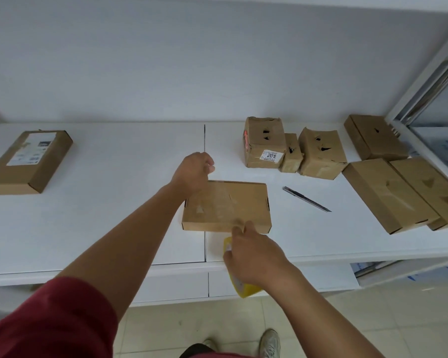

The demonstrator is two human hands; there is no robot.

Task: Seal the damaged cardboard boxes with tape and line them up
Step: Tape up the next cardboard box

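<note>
Roughly, progress: I am judging the job as early-to-middle; one box looks finished, one is under my hands, and the rest are waiting.
Tabletop (114, 228): it is carrying everything, with a seam running front to back through its middle.
Waiting boxes, right end: two long flat boxes (388, 195) are lying side by side by the front right corner, another flat box (375, 136) is sitting near the back right corner, and all are showing tears.
Torn cluster (292, 148): three crumpled boxes are standing touching one another toward the back edge, right of the seam, holes still gaping.
Labelled box (27, 161): it is lying alone at the left end, looking intact, so I am taking it as the start of the line.
Current box (226, 206): it is lying flat just right of the seam, near the front edge, with a glossy strip seeming to run across its top.
Left hand (193, 174): my arm is reaching out long, fingers curled at the box's far left corner, apparently pinching the tape's end, though I cannot be sure.
Right hand (254, 254): it is gripping the yellow tape roll (245, 290) off the front edge, forefinger touching the box's near side.
Utility knife (305, 198): it is lying untouched between the current box and the flat boxes.
Remaining: cutting this strip, sealing the others, lining them up.
</note>
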